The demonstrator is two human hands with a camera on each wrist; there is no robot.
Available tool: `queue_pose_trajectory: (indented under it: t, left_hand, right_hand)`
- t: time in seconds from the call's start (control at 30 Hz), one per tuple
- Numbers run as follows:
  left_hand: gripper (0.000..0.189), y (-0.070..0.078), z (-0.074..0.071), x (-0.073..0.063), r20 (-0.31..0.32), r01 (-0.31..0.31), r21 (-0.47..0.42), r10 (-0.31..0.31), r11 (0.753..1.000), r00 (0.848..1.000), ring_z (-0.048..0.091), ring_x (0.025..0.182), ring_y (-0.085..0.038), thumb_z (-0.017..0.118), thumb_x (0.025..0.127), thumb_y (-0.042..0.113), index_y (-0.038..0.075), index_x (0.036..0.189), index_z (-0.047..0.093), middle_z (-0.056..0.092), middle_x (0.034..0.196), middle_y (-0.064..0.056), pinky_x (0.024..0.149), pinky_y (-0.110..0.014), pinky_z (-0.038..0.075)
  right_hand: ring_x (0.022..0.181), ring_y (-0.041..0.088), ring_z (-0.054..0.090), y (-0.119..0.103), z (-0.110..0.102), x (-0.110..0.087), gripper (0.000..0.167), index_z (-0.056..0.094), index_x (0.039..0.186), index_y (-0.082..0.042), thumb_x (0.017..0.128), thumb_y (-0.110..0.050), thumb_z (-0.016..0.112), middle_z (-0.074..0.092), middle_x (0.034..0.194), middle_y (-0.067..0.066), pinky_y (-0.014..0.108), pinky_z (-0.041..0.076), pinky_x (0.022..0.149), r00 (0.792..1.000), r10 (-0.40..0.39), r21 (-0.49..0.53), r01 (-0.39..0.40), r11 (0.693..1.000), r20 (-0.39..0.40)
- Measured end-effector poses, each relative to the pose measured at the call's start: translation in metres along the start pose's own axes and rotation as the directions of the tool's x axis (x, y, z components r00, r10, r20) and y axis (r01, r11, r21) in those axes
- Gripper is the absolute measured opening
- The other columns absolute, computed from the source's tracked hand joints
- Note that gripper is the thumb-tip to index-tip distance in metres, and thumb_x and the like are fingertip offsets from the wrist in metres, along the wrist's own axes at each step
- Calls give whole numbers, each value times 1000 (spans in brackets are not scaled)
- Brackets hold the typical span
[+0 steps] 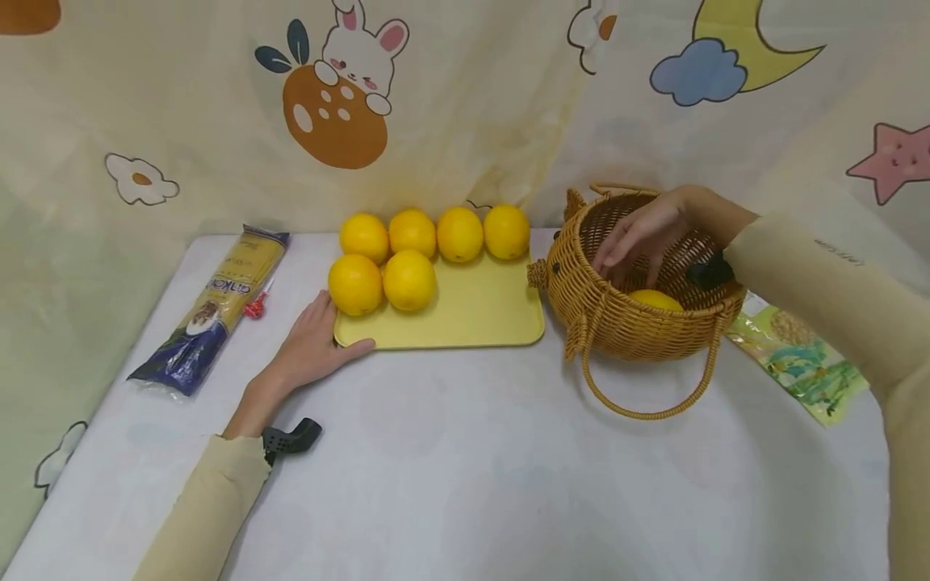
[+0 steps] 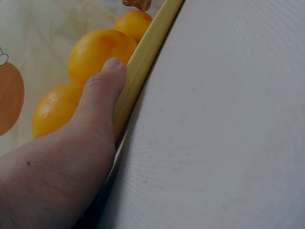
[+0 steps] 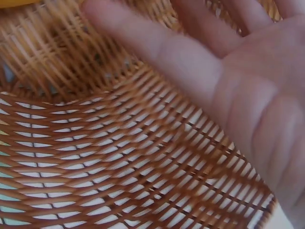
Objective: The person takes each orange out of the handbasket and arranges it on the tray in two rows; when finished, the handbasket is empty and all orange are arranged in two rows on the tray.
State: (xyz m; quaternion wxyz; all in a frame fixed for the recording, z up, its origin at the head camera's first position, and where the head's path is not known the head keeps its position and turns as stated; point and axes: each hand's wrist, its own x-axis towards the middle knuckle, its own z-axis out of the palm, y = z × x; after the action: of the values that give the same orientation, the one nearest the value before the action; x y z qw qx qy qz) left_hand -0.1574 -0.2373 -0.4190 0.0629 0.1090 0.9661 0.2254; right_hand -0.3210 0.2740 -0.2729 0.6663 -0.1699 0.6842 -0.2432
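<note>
My left hand (image 1: 308, 343) rests at the left front corner of a yellow tray (image 1: 479, 311), its fingers straight along the side and its thumb on the front rim. Several oranges (image 1: 410, 280) sit on the tray, in a back row and at the front left. Inside a wicker basket (image 1: 632, 335) shaped like an animal is my right hand (image 1: 643, 234), its fingers spread and nothing between them. An orange (image 1: 656, 300) lies in the basket below that hand. In the right wrist view the thumb (image 3: 152, 45) stretches across the woven wall.
On the left lie a blue and gold pasta packet (image 1: 218, 311) and a small red-wrapped sweet (image 1: 256, 306). A green packet (image 1: 799, 363) is partly under the basket on the right. The basket's handle (image 1: 647, 413) hangs toward the front. Behind the table stands a patterned cloth (image 1: 472, 97).
</note>
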Motion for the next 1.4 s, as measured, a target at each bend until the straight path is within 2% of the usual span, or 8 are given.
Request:
queue_pose_trajectory:
  t: [0.17, 0.27, 0.53, 0.67, 0.97, 1.23, 1.4]
  left_hand:
    - [109, 1, 6, 0, 13, -15, -5, 15, 1000, 1000, 3, 152, -38, 57, 83, 69, 12, 157, 3, 3, 165, -14, 123, -57, 6]
    - [110, 1, 7, -1, 24, -10, -2, 10, 1000, 1000, 3, 152, -37, 57, 82, 70, 12, 157, 3, 4, 165, -14, 123, -56, 6]
    - [109, 0, 2, -2, 7, -5, 2, 5, 1000, 1000, 4, 152, -38, 59, 83, 68, 9, 157, 5, 5, 165, -16, 123, -56, 6]
    - [109, 1, 2, -2, 7, 4, 2, -4, 1000, 1000, 4, 152, -37, 59, 83, 68, 10, 157, 5, 4, 165, -15, 123, -56, 6]
    - [109, 4, 0, -1, -3, 3, -1, -3, 1000, 1000, 5, 151, -38, 59, 83, 68, 10, 157, 3, 4, 165, -16, 123, -56, 6]
    - [110, 2, -1, -2, -2, 6, 1, -6, 1000, 1000, 5, 151, -38, 59, 83, 68, 9, 157, 3, 3, 164, -16, 123, -56, 7]
    - [111, 1, 0, -1, 5, 3, 1, -3, 1000, 1000, 3, 151, -39, 58, 83, 69, 10, 157, 1, 1, 165, -15, 122, -57, 7]
  right_hand:
    - [129, 23, 50, 17, 14, 9, 43, 47, 143, -10, 103, -26, 45, 54, 140, 8, 62, 48, 98, 995, 76, 101, -82, 991, 66]
    - [133, 24, 47, 22, 20, 13, 43, 47, 143, -10, 103, -25, 46, 51, 144, 10, 61, 49, 96, 991, 89, 116, -101, 988, 103]
    - [128, 25, 54, 10, 19, 20, 43, 44, 144, -9, 103, -19, 46, 52, 142, 11, 51, 54, 93, 987, 13, 75, -25, 997, 163]
    - [122, 23, 58, 2, 19, 25, 41, 45, 142, -8, 102, -17, 47, 57, 135, 9, 47, 56, 93, 987, 19, 60, -28, 998, 157]
    - [117, 24, 62, -7, 17, 30, 43, 44, 139, -3, 100, -17, 53, 59, 129, 9, 47, 56, 92, 992, 70, 14, -72, 997, 106]
    - [117, 25, 61, -6, 15, 31, 52, 38, 144, -2, 98, -17, 57, 53, 136, 11, 47, 55, 93, 994, 77, 12, -78, 997, 76]
    - [115, 23, 63, -4, 14, 29, 55, 38, 145, -2, 97, -19, 59, 50, 140, 12, 45, 56, 94, 999, 47, -18, -47, 999, 26]
